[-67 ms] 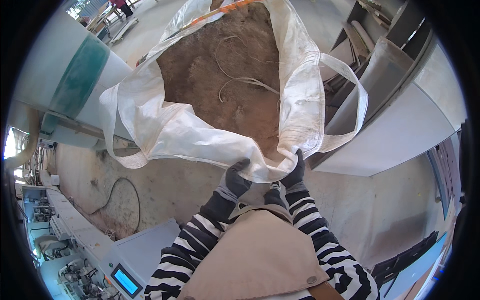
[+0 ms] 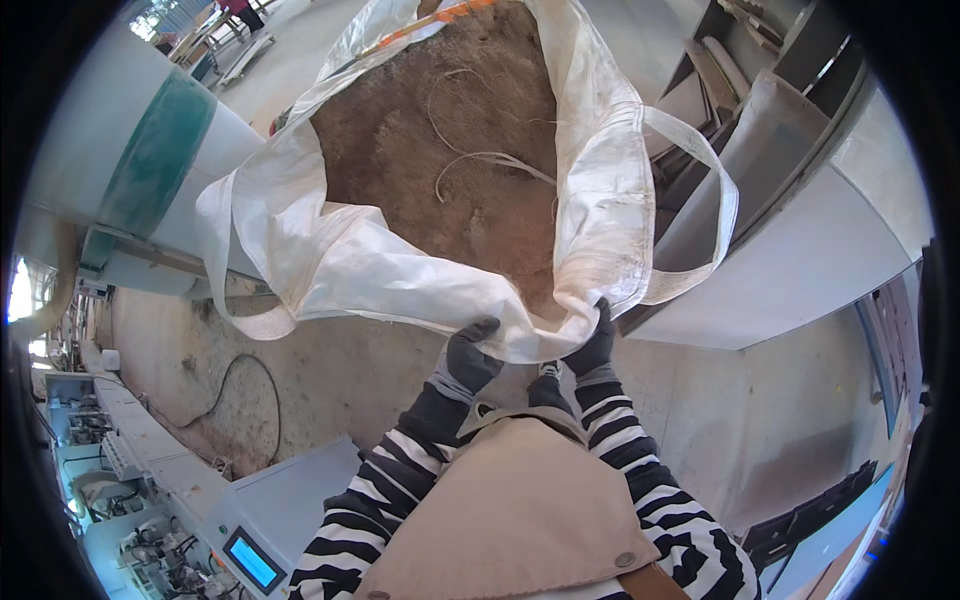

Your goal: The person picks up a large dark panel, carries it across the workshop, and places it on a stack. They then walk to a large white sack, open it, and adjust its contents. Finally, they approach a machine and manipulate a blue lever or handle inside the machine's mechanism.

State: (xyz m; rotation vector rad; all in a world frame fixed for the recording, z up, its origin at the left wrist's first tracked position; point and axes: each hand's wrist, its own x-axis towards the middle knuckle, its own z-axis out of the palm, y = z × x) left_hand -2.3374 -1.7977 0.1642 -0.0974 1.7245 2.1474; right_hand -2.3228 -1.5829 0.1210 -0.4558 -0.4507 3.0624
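A large white woven bulk bag (image 2: pixel 400 282) stands open in front of me, filled with brown, sawdust-like material (image 2: pixel 430 190). A loose pale cord (image 2: pixel 505 159) lies on that fill. My left hand (image 2: pixel 470 360), in a dark grey glove, grips the near rim of the bag with the thumb on top. My right hand (image 2: pixel 594 345), gloved the same way, holds the gathered rim just to the right. The fabric sags between both hands. Wide lifting loops hang at the bag's left (image 2: pixel 222 270) and right (image 2: pixel 722 215) corners.
A big white cylinder with a green band (image 2: pixel 160 150) is left of the bag. At lower left runs a machine with a lit screen (image 2: pixel 254 560); a black cable (image 2: pixel 275 400) curves over the floor. A white-panelled cabinet (image 2: pixel 780 265) holding boards stands at right.
The bag's right side and its loop have shifted very slightly to the right, along with my right hand. Both hands keep their hold on the rim.
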